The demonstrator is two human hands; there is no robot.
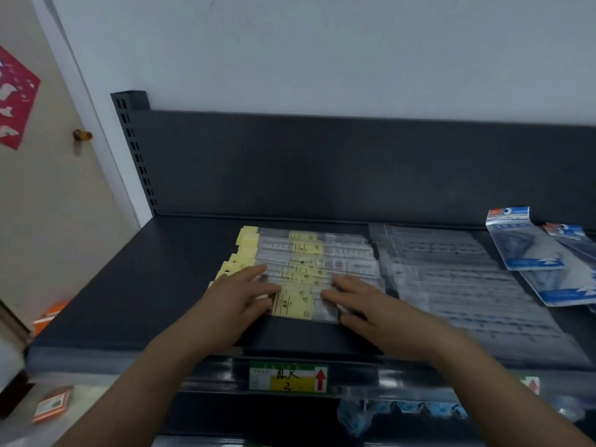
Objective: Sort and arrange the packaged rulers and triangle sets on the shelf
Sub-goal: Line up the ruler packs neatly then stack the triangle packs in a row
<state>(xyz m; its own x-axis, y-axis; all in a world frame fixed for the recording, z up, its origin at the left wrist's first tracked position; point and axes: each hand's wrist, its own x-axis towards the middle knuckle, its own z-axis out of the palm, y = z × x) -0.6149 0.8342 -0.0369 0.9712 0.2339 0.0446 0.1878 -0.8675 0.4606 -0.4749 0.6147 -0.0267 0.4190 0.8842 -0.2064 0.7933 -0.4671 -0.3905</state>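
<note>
A fanned row of clear packaged rulers with yellow labels [306, 262] lies flat on the dark shelf [145, 285]. My left hand [240, 295] rests flat on the left end of the nearest packs, fingers spread. My right hand [361, 301] lies flat on their right end. Both hands press on the packs without gripping them. To the right lies a wider spread of clear ruler packs [451, 279]. Blue-and-white triangle set packs [529, 246] lie at the far right of the shelf.
The shelf has a dark back panel [322, 166] and a slotted upright [135, 150] at the left. A price tag with a red arrow [288, 377] sits on the shelf's front edge. A door [48, 172] stands left; orange boxes [51, 404] lie lower left.
</note>
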